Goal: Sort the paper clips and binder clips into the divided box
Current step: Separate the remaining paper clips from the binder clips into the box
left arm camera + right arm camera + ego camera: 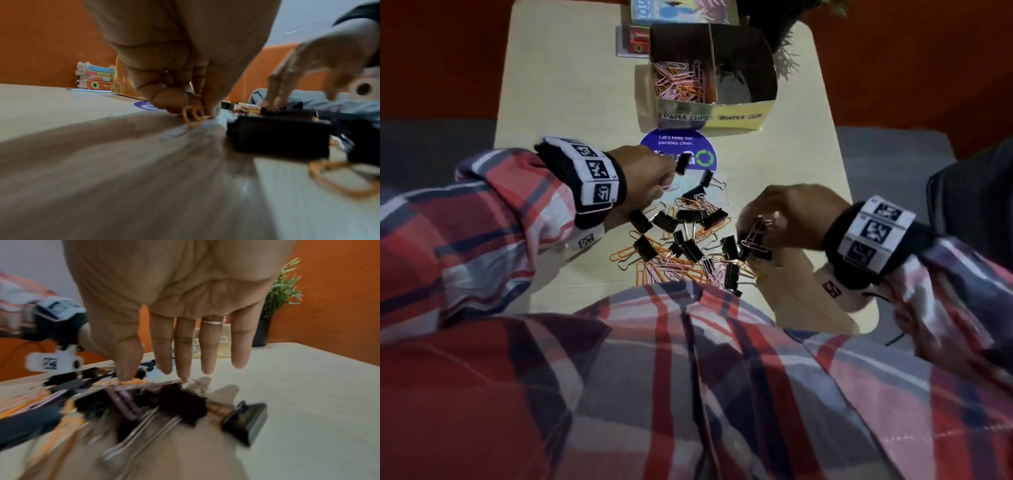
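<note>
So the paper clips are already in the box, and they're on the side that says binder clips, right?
Not quite. In the head view the paper clips in the box lie on the side labelled paper clips. The binder clips side holds none that I can see.

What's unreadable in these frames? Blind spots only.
- Left hand grip contents: head view, curled fingers hide them; only orange paper clips show in the left wrist view.
- Mixed clip pile: right wrist view, motion blur.
- Binder-clip half of the divided cardboard box: floor in shadow.
</note>
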`<act>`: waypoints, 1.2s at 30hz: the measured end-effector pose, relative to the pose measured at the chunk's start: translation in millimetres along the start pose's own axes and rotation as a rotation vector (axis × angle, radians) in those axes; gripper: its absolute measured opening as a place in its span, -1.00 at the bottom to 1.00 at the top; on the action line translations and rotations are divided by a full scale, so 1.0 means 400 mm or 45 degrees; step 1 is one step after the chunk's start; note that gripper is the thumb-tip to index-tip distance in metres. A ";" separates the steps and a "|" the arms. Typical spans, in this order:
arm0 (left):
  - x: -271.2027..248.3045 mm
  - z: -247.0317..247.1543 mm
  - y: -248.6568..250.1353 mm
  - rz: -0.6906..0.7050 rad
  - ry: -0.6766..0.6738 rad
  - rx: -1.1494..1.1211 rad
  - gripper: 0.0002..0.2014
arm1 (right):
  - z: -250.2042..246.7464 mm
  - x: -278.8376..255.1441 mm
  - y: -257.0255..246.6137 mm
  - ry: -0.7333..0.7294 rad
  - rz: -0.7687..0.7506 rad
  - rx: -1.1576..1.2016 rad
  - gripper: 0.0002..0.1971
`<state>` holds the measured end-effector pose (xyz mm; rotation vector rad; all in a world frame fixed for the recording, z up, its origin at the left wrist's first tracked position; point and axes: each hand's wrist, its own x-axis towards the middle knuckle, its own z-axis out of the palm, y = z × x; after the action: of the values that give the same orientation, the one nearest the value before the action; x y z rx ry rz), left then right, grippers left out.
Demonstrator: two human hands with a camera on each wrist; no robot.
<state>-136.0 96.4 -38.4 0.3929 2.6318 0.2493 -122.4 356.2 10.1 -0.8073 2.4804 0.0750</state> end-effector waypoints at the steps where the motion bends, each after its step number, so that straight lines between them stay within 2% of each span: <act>1: 0.000 -0.013 0.001 0.011 0.024 -0.029 -0.93 | 0.015 -0.011 -0.006 0.005 -0.054 0.003 -0.56; 4: 0.014 -0.086 0.010 0.043 0.233 -0.167 -0.93 | 0.054 -0.016 -0.023 0.036 -0.102 -0.094 -0.49; 8: 0.071 -0.199 0.019 0.003 0.608 -0.222 -0.86 | 0.078 0.002 -0.038 0.141 -0.074 -0.168 -0.69; 11: 0.124 -0.235 0.018 -0.067 0.724 -0.168 -0.84 | 0.081 0.007 -0.047 0.199 -0.056 -0.180 -0.74; 17: 0.174 -0.205 0.010 -0.094 0.548 0.013 -0.82 | 0.094 -0.001 -0.060 0.219 -0.017 -0.187 -0.74; 20: 0.157 -0.185 -0.004 -0.078 0.630 -0.051 -0.74 | 0.101 0.002 -0.059 0.230 0.000 -0.196 -0.79; 23: 0.097 -0.176 0.016 0.035 0.655 -0.144 -0.80 | 0.107 0.007 -0.063 0.277 0.013 -0.178 -0.90; 27: -0.002 -0.117 0.078 0.282 0.305 -0.118 -0.83 | 0.106 0.010 -0.066 0.319 0.019 -0.148 -0.92; 31: -0.032 -0.022 0.129 0.294 0.022 0.119 -0.55 | 0.098 0.013 -0.069 0.386 0.042 -0.157 -0.89; 33: -0.025 0.005 0.144 0.273 -0.023 0.221 -0.53 | 0.095 0.015 -0.067 0.370 0.048 -0.152 -0.88; 36: -0.015 0.008 0.144 0.267 0.015 0.247 -0.63 | 0.087 0.014 -0.063 0.318 0.065 -0.107 -0.82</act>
<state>-116.2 149.1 -25.0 0.7363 2.6350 0.0621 -95.8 339.7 -20.0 -0.8321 2.7499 0.1031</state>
